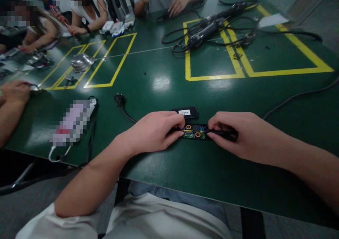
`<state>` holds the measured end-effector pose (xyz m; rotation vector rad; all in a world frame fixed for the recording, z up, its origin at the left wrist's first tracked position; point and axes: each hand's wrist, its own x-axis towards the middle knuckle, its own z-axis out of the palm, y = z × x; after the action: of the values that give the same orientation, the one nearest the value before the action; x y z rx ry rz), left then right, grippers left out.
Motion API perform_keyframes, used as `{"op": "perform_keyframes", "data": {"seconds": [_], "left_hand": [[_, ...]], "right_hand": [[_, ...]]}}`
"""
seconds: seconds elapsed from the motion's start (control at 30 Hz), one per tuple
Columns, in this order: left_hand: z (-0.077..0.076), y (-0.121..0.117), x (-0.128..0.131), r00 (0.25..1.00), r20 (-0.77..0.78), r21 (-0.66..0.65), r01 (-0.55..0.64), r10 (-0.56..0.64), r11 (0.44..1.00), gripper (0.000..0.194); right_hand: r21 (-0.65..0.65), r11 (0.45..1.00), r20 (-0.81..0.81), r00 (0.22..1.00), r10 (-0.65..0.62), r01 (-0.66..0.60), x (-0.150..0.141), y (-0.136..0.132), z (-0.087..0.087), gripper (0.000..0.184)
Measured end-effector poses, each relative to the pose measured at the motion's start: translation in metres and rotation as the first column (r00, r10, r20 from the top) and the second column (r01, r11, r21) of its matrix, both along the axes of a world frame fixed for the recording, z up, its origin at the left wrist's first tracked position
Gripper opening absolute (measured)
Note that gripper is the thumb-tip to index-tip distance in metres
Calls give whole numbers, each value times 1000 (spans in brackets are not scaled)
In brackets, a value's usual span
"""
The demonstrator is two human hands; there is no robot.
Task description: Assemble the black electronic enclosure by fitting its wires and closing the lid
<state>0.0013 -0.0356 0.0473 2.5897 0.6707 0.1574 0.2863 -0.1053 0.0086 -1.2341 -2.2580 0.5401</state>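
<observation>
A small black case with a circuit board (196, 131) showing copper coils and coloured wires lies uncovered near the table's front edge. My left hand (161, 130) pinches the left end of it, where a black cable enters; its fingertips hide that end. On the opposite side, my right hand (233, 133) is closed around the black cable (221, 132) at the case's right end, fingertips touching the case. Just behind stands the loose black cover (189, 112) with a white label, lying on the table. A plug (119, 99) on a black cord rests to the left.
Black corded tools (206, 32) and tangled cables lie within yellow tape outlines at the far right. A blurred-out package (72, 122) with a strap is at left. Metal parts (82, 62) sit farther back. A co-worker's hand (16, 92) is at left; other people sit across the table (159, 168).
</observation>
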Motion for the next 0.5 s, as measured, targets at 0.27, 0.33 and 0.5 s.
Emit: {"op": "perform_keyframes", "data": {"seconds": [0.27,0.33,0.5], "left_hand": [[3,0,3,992,100,-49,-75,80,996,9],[4,0,2,990,112,-59,-83,89,995,9],[1,-1,1,997,67,-38,-43,46,998,4]], "right_hand": [[26,999,-40,999,-26,27,6,-3,-4,6],[15,999,-43,999,-30,31,7,-3,-2,7],[4,1000,-15,1000,-1,1,6,-2,-3,7]]}}
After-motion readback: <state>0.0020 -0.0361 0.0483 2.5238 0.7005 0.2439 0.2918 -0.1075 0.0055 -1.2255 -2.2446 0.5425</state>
